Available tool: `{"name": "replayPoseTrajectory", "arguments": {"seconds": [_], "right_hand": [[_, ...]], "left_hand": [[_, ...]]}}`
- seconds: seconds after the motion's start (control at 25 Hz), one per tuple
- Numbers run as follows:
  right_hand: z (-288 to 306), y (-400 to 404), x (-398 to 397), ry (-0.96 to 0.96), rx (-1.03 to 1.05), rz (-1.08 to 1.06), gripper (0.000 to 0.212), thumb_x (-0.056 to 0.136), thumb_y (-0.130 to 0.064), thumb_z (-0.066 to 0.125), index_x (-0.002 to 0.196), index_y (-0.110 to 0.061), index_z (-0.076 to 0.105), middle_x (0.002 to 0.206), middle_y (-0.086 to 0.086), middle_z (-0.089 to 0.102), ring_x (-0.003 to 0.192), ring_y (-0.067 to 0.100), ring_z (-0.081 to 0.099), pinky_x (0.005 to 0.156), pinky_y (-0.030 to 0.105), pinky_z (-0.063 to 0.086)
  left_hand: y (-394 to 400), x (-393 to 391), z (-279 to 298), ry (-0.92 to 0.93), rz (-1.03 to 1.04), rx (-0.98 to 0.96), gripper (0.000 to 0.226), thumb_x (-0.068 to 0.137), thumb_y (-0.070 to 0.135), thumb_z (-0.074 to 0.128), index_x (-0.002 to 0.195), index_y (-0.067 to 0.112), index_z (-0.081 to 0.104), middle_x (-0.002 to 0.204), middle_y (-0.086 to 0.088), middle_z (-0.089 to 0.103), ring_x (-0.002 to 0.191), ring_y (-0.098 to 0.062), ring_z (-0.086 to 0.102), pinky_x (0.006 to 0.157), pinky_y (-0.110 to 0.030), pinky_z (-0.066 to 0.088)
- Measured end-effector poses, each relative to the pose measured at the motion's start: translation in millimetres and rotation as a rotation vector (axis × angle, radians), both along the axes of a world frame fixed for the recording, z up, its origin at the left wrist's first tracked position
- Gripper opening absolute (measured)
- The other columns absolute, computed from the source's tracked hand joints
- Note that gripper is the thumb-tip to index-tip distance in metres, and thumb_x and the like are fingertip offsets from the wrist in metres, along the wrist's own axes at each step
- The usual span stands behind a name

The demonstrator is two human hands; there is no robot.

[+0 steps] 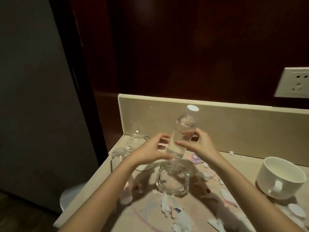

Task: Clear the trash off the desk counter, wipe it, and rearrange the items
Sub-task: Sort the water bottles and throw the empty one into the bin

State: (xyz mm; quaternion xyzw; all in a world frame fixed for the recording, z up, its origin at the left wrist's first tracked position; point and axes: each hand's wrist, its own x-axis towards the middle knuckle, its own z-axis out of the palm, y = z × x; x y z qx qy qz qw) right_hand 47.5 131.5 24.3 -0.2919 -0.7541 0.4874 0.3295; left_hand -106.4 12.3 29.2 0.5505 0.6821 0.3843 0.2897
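A clear plastic bottle (182,131) with a white cap is tilted in the air above the beige counter (143,215). My right hand (200,144) grips its middle, thumb in front and fingers behind. My left hand (148,148) is cupped beside the bottle's lower part; its thumb tip is at the base and its fingers stay just off the plastic. Torn paper scraps (167,206) and wrappers (195,159) litter the counter. A square glass ashtray (172,181) sits right below the bottle.
A second glass ashtray (137,141) stands in the back left corner. Another clear bottle (117,158) lies under my left forearm. At the right are a white mug (280,178) and a white lid (296,211). A lined bin (70,196) stands below the counter's left edge.
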Motion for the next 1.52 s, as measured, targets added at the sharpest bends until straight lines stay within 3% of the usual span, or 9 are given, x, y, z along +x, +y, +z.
{"name": "replayPoseTrajectory", "arguments": {"seconds": [0.12,0.36,0.6,0.76,0.88,1.04,1.28,1.4,1.52], "right_hand": [[-8.7,13.4,-47.9,-0.028,-0.057,0.004,0.046,0.066,-0.024,0.085,0.103,-0.018,0.059,0.099,-0.006,0.062,0.093,0.014,0.062,0.087,0.044,0.054],[-27.1,28.0,-109.2,-0.125,-0.019,-0.026,0.050,0.068,-0.017,0.084,0.111,-0.008,0.060,0.102,0.004,0.065,0.087,0.016,0.061,0.078,0.030,0.051],[-33.4,32.2,-126.6,-0.200,0.056,-0.043,0.050,0.069,-0.024,0.084,0.111,-0.010,0.060,0.109,0.007,0.067,0.090,0.017,0.061,0.083,0.032,0.051],[-29.8,22.9,-117.1,-0.272,-0.019,0.036,0.068,0.074,-0.016,0.079,0.131,-0.005,0.045,0.125,0.010,0.057,0.100,0.017,0.055,0.087,0.031,0.048],[-30.9,12.3,-98.2,-0.232,-0.054,0.017,0.075,0.078,-0.015,0.076,0.140,-0.003,0.035,0.134,0.012,0.050,0.106,0.018,0.049,0.092,0.031,0.043],[-35.2,0.5,-68.0,-0.215,-0.031,-0.023,0.064,0.082,-0.018,0.072,0.137,-0.009,0.042,0.135,0.009,0.050,0.112,0.018,0.051,0.095,0.031,0.043],[-35.9,-23.2,-40.2,-0.215,-0.064,0.006,0.049,0.083,-0.018,0.071,0.129,-0.014,0.052,0.126,0.003,0.058,0.107,0.015,0.058,0.086,0.029,0.048],[-31.8,-36.1,-31.8,-0.193,-0.071,0.043,0.044,0.084,-0.019,0.070,0.125,-0.017,0.054,0.119,-0.001,0.061,0.107,0.013,0.060,0.088,0.030,0.051],[-22.8,-52.2,-29.7,-0.159,-0.059,0.107,0.038,0.084,-0.021,0.070,0.120,-0.020,0.057,0.116,-0.003,0.063,0.104,0.007,0.061,0.090,0.031,0.052]], "left_hand": [[-11.7,-31.1,-3.8,-0.018,0.031,-0.050,0.056,0.081,0.019,0.075,0.129,0.027,0.045,0.123,0.007,0.054,0.113,-0.012,0.058,0.095,-0.030,0.051],[-39.9,-73.3,-18.0,0.151,0.078,-0.064,0.026,0.082,0.018,0.073,0.105,0.026,0.065,0.107,0.012,0.067,0.101,-0.001,0.062,0.090,-0.014,0.048],[-62.6,-91.5,-9.8,0.503,0.032,-0.155,0.044,0.086,-0.001,0.050,0.119,0.024,0.063,0.122,0.012,0.061,0.115,0.001,0.052,0.090,-0.003,0.036],[-70.5,-92.7,-23.4,0.715,-0.146,-0.328,0.057,0.080,-0.005,0.057,0.124,0.030,0.059,0.130,0.007,0.052,0.126,-0.012,0.043,0.105,-0.028,0.038],[-71.0,-89.7,-31.3,0.947,-0.248,-0.330,0.056,0.079,0.005,0.067,0.130,0.025,0.055,0.135,0.003,0.048,0.131,-0.016,0.035,0.113,-0.037,0.026],[-73.5,-95.6,-29.4,1.174,-0.288,-0.222,0.056,0.082,0.009,0.068,0.132,0.025,0.051,0.137,0.003,0.047,0.130,-0.017,0.036,0.112,-0.031,0.025],[-87.3,-109.6,-29.8,0.951,-0.213,-0.072,0.047,0.079,0.022,0.073,0.122,0.029,0.054,0.118,0.012,0.056,0.110,-0.010,0.053,0.091,-0.028,0.049],[-90.7,-104.7,-17.0,0.475,-0.038,0.075,0.056,0.069,0.030,0.084,0.119,0.028,0.060,0.110,0.018,0.063,0.104,-0.003,0.060,0.092,-0.021,0.047],[-88.3,-90.5,-2.7,0.093,0.068,0.146,0.059,0.059,0.039,0.089,0.112,0.023,0.066,0.107,0.008,0.071,0.102,-0.009,0.066,0.091,-0.030,0.053]]}}
